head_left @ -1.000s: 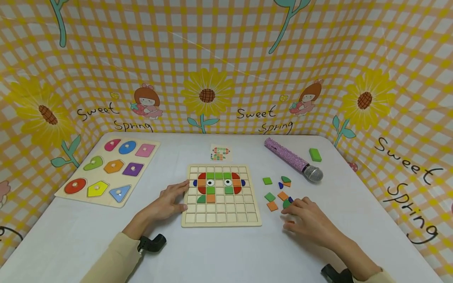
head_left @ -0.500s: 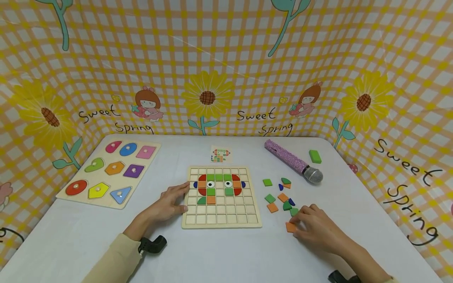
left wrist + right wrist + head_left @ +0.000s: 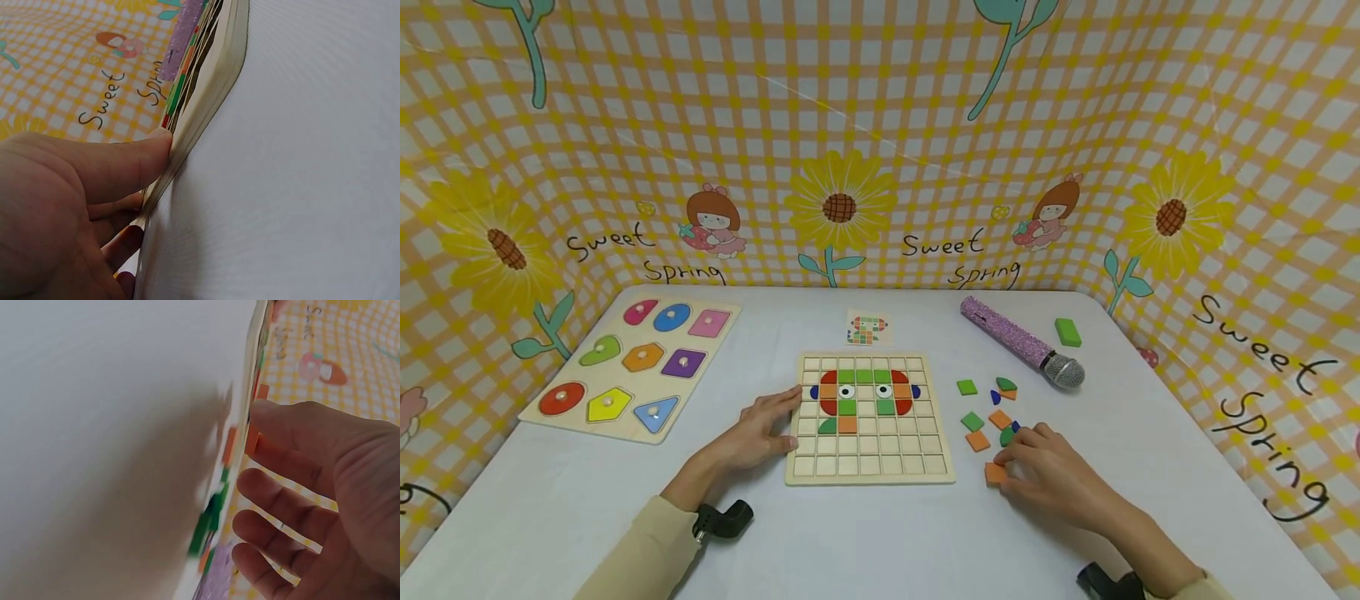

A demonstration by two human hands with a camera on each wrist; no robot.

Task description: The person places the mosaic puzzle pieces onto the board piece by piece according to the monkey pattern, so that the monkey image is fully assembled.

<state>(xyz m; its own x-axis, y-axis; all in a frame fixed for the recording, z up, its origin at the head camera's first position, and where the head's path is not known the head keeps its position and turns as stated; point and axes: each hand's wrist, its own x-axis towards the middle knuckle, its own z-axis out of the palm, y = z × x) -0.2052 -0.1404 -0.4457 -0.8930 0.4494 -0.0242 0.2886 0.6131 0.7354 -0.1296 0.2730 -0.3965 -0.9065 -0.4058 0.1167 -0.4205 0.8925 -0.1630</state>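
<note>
We have the right hand (image 3: 1051,475) pinching an orange tile (image 3: 995,474) between thumb and forefinger, just off the near right corner of the grid board (image 3: 886,444); whether the tile touches the worktop (image 3: 880,542) we cannot tell. The left hand (image 3: 756,429) rests against the board's left edge, thumb and forefinger spread apart, gripping no tile. On the board we see a face in red, orange, green and blue pieces, with two eyes; below it sit a green quarter-round and an orange square, and most of the lower cells are bare.

Beyond the pinched tile, loose pieces (image 3: 977,441) in green, orange and blue crowd the space between the board and the microphone (image 3: 1009,330), and the right hand partly covers the nearest blue and dark green ones. A green block (image 3: 1067,332) lies past the microphone's head. Behind the board we find a small pattern card (image 3: 868,328), and well off to the left a knobbed shape puzzle (image 3: 643,383). Checked cloth (image 3: 940,183) rises around the worktop.
</note>
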